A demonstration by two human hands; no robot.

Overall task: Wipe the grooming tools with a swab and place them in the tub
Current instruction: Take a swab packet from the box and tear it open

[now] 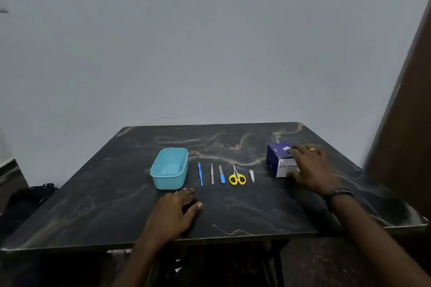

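**R:** Head view: dark marble-pattern table (116, 205), nothing wiped yet. Five tools lie in a row mid-table, all flat, apart from each other: thin blue plastic pusher (200, 174), slim grey metal tweezers (212, 174), blue-handled metal nail file (222, 175), yellow-handled small scissors (237, 176), small steel nail clipper (251, 175). Light blue rectangular plastic tub (169, 168) sits just left of the row, open top, looks empty.

**K:** Hands?

**R:** Left hand (173, 211) rests flat on the table near the tub's front, fingers relaxed, holding nothing. Right hand (310, 168) lies over the blue-and-white cardboard box (279, 158) at far right, fingers draped on top and thumb at the front face. Presumably the swab box. No swab visible.

**K:** Handling?

**R:** My read: all tools are light, stiff and thin, so they'll sit tight against the slab. Pinch by the handles: scissors at the yellow loops, file at the blue grip, pusher mid-shaft. Tweezers and clipper are bare metal, likely slippery; tip one end up first. Scissor points and pusher tip are sharp; keep fingers off them.

**K:** Room?

**R:** Open surface in front of the row and behind it. Tub is near, short carry. Box is close to the right edge; the wall is behind the far edge.
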